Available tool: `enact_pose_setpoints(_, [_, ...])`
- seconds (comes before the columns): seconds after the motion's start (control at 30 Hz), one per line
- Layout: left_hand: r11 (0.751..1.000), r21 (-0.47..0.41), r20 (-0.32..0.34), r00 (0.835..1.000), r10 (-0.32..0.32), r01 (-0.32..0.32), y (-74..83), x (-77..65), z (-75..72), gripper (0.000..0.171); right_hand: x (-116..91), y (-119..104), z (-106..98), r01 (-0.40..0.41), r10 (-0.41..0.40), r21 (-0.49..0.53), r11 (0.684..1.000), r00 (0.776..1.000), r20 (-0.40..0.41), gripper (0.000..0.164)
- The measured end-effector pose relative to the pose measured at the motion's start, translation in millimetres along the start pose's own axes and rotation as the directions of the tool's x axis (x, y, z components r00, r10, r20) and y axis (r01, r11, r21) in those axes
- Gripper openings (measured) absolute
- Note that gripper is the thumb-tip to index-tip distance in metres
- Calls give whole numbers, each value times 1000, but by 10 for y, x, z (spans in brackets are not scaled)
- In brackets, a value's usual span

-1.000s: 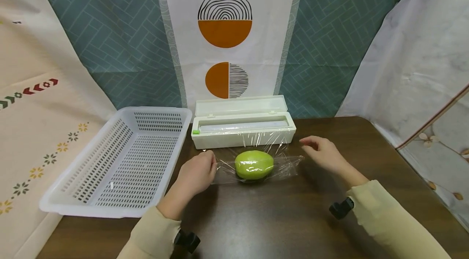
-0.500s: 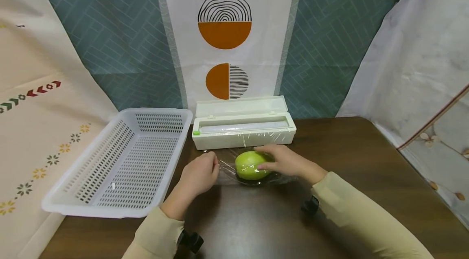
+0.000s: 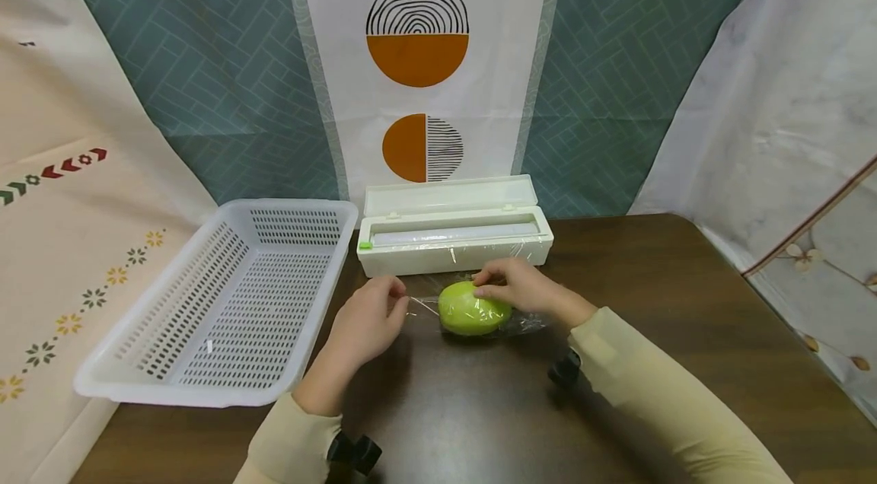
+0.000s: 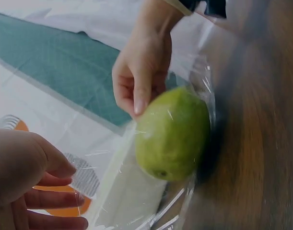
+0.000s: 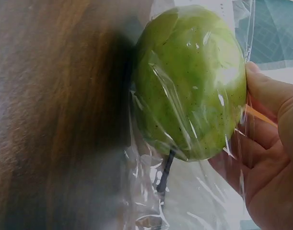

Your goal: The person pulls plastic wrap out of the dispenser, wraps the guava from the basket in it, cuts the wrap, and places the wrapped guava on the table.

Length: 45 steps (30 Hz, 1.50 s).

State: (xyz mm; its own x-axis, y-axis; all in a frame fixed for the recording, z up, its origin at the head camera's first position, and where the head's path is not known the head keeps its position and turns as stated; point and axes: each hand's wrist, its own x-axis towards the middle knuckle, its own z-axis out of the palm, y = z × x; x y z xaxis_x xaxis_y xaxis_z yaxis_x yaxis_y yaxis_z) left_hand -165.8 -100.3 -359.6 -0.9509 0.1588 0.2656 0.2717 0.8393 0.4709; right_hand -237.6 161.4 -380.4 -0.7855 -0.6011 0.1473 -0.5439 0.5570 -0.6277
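Observation:
A green mango (image 3: 467, 310) lies on its side on the table, covered by clear cling film (image 5: 168, 100) with creases and shiny folds. My right hand (image 3: 524, 288) bends over its top right; in the right wrist view the thumb touches the wrapped skin and the curled fingers lie behind the fruit. Left of the mango, my left hand (image 3: 370, 316) hovers near the film's end, its thumb and fingers parted with nothing seen between them in the left wrist view. Behind the fruit stands a white cling film box (image 3: 452, 240), lid raised, with the roll inside.
A white perforated plastic basket (image 3: 336, 282) stands on the left of the dark wooden table (image 3: 479, 423). Patterned cloths hang behind and at both sides. The film box sits close against the back cloth.
My right hand has come in from the right to the mango, then shifted slightly back over its top. My left hand, earlier closed at the film's left end, has loosened its fingers.

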Motion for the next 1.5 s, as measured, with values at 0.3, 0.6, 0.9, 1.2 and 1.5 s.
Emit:
enact_pose_setpoints(0.3, [961, 0, -272, 925, 265, -275, 228, -56, 32, 13, 53, 8, 7, -25, 24, 109, 994, 1000, 6, 23])
enact_pose_setpoints(0.6, [834, 313, 125, 890, 439, -455, 602, -158, 419, 43, 68, -2, 45, -68, 68, 79, 995, 998, 2, 20])
enact_pose_setpoints(0.9, [823, 398, 201, 914, 353, -405, 629, -40, 534, 74, 79, 25, 14, -83, 85, 87, 993, 996, -15, 19])
enact_pose_setpoints(1.2, [815, 427, 224, 919, 323, -391, 701, 91, 547, 73, 35, 13, -53, -55, 53, -37, 998, 998, -33, 21])
enact_pose_setpoints(1.5, [828, 424, 234, 928, 291, -367, 653, 86, 564, 70, -311, -351, 166, 107, -180, -511, 853, 979, -95, 46])
